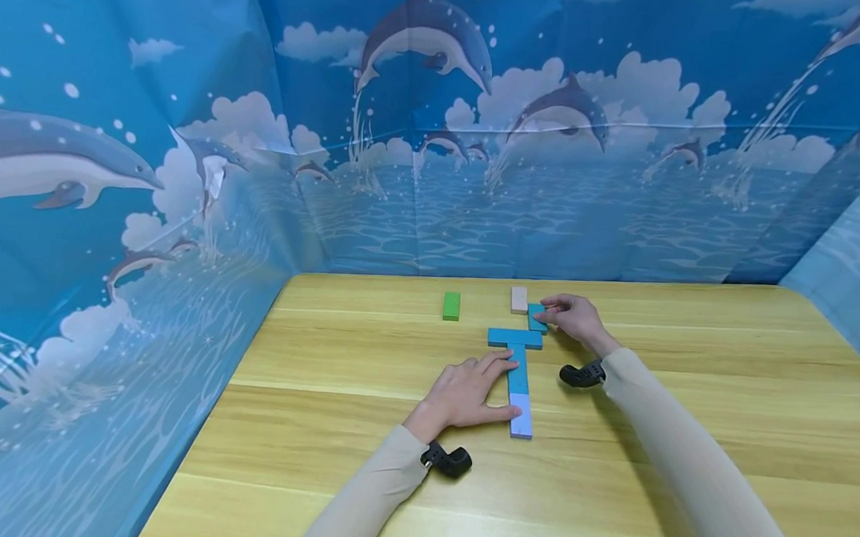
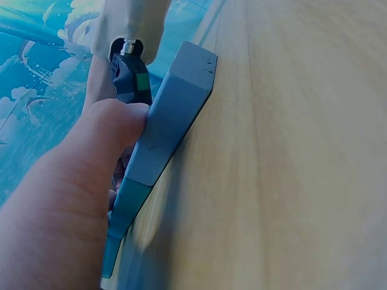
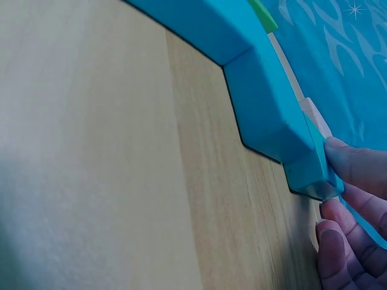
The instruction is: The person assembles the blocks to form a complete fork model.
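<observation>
A lavender block (image 1: 520,423) and a blue block (image 1: 519,380) lie end to end on the table, topped by a crosswise blue block (image 1: 508,338) in a T shape. My left hand (image 1: 462,394) spreads along the left of the stem, its fingertips on the blue block and thumb at the lavender one. In the left wrist view that thumb (image 2: 130,115) lies against the lavender block's side. Up at the crossbar's right end, my right hand (image 1: 575,318) pinches another blue block (image 3: 311,169) between thumb and fingers, its near end right at the crossbar.
A pale pink block (image 1: 518,299) stands just left of the pinched block, behind the crossbar. Farther left is a green block (image 1: 451,305). A dolphin-printed curtain (image 1: 475,222) hangs along the back and left edges of the wooden table (image 1: 311,359).
</observation>
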The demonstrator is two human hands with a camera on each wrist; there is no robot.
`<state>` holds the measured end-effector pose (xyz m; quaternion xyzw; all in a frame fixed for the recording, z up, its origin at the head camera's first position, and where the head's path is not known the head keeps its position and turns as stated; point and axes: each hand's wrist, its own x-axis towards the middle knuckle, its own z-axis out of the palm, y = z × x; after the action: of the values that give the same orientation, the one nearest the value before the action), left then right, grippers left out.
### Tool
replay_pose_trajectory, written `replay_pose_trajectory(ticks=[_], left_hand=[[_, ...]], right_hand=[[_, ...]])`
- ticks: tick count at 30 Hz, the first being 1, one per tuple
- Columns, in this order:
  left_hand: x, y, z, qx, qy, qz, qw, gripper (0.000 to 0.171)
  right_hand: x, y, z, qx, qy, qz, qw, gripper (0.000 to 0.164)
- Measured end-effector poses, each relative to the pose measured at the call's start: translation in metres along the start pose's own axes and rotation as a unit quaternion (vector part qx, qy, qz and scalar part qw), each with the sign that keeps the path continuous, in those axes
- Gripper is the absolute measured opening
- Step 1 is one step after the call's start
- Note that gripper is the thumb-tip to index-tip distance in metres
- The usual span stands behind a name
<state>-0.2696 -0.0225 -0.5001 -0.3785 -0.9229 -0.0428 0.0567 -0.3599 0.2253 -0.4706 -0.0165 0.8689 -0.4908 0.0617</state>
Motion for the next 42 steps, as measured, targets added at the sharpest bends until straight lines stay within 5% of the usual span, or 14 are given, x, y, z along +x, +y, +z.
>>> replay_pose_trajectory(ticks=[42], left_hand=[[-0.0007,-0.0007,0.0009,-0.01,-0.004,-0.002,0.9999,0.08]], right_hand=[[0.0001,0.0022,0.0008,0.009,-0.005,0.005,1.0,0.051]])
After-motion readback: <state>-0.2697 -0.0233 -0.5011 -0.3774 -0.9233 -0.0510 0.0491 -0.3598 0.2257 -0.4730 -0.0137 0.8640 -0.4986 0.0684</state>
